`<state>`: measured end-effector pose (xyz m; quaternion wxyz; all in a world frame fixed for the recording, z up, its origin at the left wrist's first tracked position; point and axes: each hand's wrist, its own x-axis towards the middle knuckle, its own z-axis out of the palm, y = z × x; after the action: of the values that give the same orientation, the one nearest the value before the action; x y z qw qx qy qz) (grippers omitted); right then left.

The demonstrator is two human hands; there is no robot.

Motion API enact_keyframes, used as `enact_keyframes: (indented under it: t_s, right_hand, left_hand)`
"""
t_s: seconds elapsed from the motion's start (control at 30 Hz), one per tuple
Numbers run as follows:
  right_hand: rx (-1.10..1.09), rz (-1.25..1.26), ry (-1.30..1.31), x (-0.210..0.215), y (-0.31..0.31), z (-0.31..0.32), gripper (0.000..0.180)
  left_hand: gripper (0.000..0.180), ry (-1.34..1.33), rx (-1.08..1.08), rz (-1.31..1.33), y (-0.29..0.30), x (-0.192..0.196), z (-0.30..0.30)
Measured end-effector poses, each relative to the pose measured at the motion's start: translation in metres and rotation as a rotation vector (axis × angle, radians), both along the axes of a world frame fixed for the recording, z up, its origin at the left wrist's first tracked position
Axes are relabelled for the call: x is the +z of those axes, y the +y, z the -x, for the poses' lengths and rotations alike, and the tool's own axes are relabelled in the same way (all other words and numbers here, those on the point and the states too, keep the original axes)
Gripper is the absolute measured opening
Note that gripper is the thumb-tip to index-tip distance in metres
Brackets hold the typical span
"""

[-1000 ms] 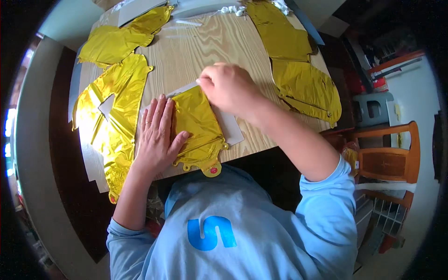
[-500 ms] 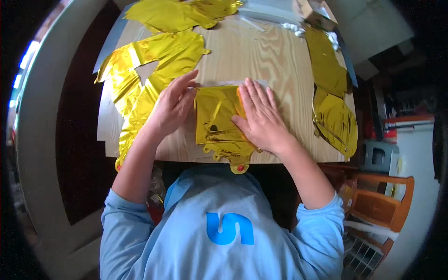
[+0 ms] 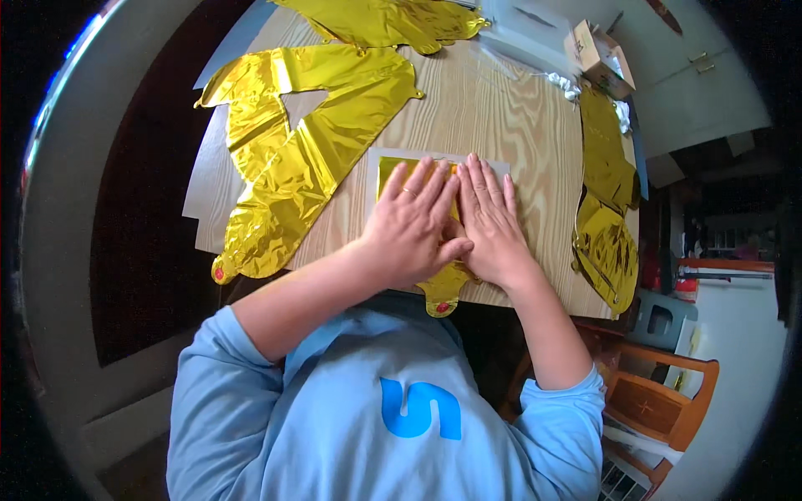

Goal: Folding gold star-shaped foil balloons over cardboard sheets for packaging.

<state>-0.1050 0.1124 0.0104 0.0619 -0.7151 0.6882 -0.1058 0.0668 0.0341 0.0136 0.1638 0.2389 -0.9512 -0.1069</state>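
Observation:
A folded gold foil balloon (image 3: 443, 282) lies near the front edge of the wooden table (image 3: 493, 108), over a pale flat sheet (image 3: 499, 167). Both hands press flat on it, side by side, hiding most of it. My left hand (image 3: 411, 224) has its fingers stretched out and a ring on one finger; its thumb reaches toward the other hand. My right hand (image 3: 491, 219) lies on the right part of the foil, fingers straight and pointing away from me. The balloon's tab with a red spot sticks out toward me over the table's edge.
A large unfolded gold foil balloon (image 3: 309, 150) spreads over the left side. More gold foil (image 3: 380, 23) lies at the far edge, and another gold balloon (image 3: 606, 234) along the right. An open cardboard box (image 3: 600, 58) stands far right. A wooden chair (image 3: 656, 397) is beyond the right edge.
My left hand has moved right, from beside the folded balloon onto it, next to my right hand. The head view has shifted, so the table sits differently in the picture.

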Motion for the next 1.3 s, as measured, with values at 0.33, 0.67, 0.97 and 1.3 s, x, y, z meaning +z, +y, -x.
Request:
enact_keyframes:
  t_s: [0.33, 0.67, 0.97, 1.3]
  right_hand:
    - [-0.035, -0.051, 0.049, 0.005, 0.001, -0.002, 0.077]
    - [-0.026, -0.037, 0.066, 0.005, 0.0, -0.001, 0.075]
    - [-0.033, -0.048, -0.059, 0.003, 0.003, 0.008, 0.075]
    - [-0.031, -0.081, -0.008, 0.004, 0.005, 0.008, 0.074]
  left_hand:
    - [0.094, 0.051, 0.123, 0.03, 0.005, -0.017, -0.018]
    - [0.078, 0.219, 0.012, -0.612, -0.039, 0.018, -0.068]
    - [0.041, 0.352, 0.155, -0.662, -0.061, 0.033, -0.061]
    - [0.033, -0.256, 0.006, -0.45, -0.118, 0.042, -0.006]
